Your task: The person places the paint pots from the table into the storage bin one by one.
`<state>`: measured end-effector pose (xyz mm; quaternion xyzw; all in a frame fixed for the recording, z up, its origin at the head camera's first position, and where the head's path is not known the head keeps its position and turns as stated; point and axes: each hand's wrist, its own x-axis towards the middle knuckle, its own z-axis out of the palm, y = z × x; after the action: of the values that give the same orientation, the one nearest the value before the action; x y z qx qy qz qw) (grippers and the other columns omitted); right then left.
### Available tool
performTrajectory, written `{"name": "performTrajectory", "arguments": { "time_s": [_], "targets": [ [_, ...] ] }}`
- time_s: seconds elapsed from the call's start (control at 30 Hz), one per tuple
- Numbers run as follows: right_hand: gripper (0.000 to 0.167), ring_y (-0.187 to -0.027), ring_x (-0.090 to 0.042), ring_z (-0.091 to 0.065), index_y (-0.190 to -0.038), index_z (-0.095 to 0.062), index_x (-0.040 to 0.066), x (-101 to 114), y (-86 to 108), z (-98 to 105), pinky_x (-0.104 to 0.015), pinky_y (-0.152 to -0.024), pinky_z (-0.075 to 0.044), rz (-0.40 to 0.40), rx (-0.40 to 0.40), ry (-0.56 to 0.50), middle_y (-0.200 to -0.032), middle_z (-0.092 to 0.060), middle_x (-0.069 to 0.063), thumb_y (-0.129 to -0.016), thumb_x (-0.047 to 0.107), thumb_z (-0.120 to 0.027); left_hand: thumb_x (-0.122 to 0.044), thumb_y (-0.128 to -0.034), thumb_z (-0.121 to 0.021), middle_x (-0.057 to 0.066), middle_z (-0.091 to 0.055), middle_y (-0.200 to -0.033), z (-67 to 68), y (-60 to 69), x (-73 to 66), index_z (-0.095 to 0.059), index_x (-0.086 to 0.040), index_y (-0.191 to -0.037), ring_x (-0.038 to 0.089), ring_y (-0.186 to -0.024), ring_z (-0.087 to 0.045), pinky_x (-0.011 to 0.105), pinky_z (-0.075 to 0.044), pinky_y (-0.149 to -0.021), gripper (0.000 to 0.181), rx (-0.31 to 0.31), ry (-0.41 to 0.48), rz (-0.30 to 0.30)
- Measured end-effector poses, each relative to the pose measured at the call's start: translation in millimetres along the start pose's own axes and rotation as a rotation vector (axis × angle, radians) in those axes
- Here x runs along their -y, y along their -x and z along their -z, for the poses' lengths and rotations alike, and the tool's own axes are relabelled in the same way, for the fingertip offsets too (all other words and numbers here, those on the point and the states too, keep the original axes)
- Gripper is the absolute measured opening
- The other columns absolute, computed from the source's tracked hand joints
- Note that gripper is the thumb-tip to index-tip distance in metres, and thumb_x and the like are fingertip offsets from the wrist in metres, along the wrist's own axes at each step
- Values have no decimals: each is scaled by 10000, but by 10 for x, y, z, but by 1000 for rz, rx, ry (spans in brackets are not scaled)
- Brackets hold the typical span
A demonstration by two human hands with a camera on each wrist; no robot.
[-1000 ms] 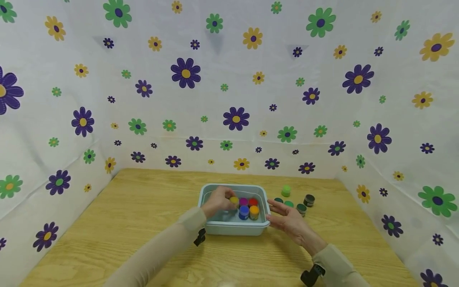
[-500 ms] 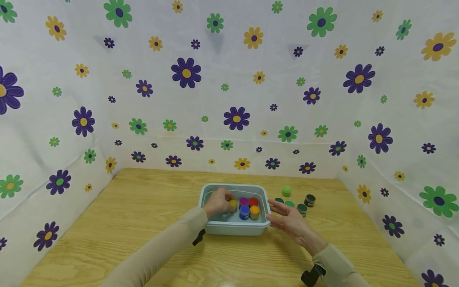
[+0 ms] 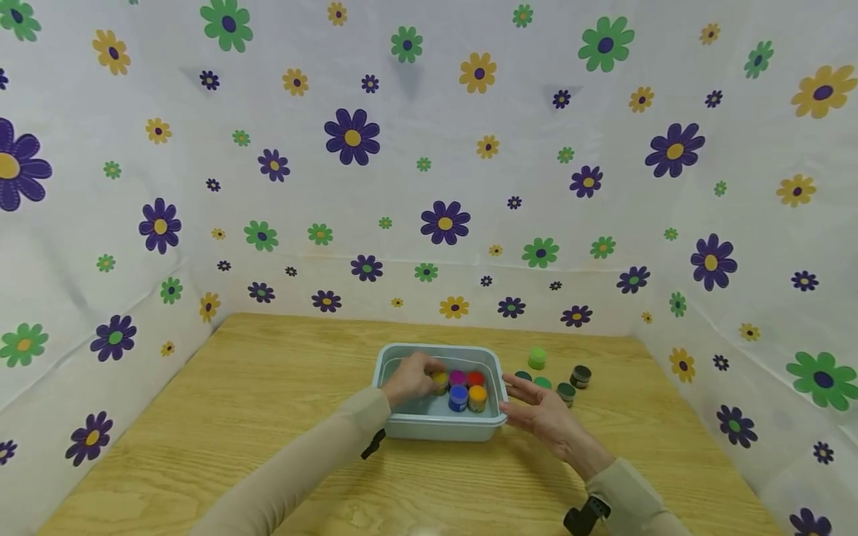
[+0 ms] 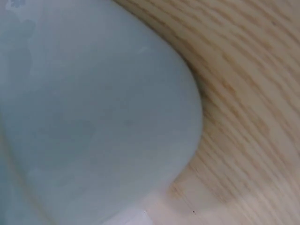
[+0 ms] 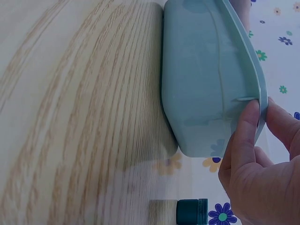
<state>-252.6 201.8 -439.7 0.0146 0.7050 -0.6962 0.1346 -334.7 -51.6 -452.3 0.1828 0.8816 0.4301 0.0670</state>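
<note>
In the head view my left hand reaches into the light blue plastic tub, its fingers on a small yellow paint jar. Beside that jar stand a purple jar, a red jar, a blue jar and an orange jar. My right hand pinches the tub's right rim, thumb and fingers on either side of it in the right wrist view. The left wrist view takes in only the tub's outer wall and the table; the left hand is hidden there.
Right of the tub, on the wooden table, stand a light green jar, a green jar and several dark jars, one a dark jar farthest right. A flower-patterned sheet hangs behind and at both sides.
The left hand has lowered the yellow jar slightly, then shifted it a little right, close to the purple jar. The right hand stays on the rim. The head view has shifted slightly.
</note>
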Motion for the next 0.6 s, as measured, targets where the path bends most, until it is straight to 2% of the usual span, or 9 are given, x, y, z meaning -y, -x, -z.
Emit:
{"name": "performTrajectory", "arguments": {
  "time_s": [0.1,0.33,0.6],
  "targets": [
    [673,-1239,-315,-579,-1504,-378,83,1,-2,6,-342,-931,-570,4,-3,-4,-1517,-390,-231,-910,100,-694,83,-811,-666,170,-702,-1128,5,-10,-16,-696,31,-1149,291,-1073,-621,443,-544,-941,344,-10,8,3],
    [673,-1232,-307,-585,-1503,-381,85,-8,-21,22,-339,-924,-573,3,-4,-5,-1514,-395,-231,-909,103,-696,63,-804,-691,148,-691,-1057,17,-38,-35,-691,41,-1124,250,-997,-617,372,-576,-850,321,-43,15,67],
    [672,-1220,-288,-593,-1496,-391,79,-12,-20,5,-345,-927,-572,4,-13,-11,-1506,-405,-234,-902,107,-704,54,-840,-662,180,-695,-1077,50,-17,-25,-681,63,-1123,288,-1010,-651,382,-590,-846,283,-97,57,36]
  ]
}}
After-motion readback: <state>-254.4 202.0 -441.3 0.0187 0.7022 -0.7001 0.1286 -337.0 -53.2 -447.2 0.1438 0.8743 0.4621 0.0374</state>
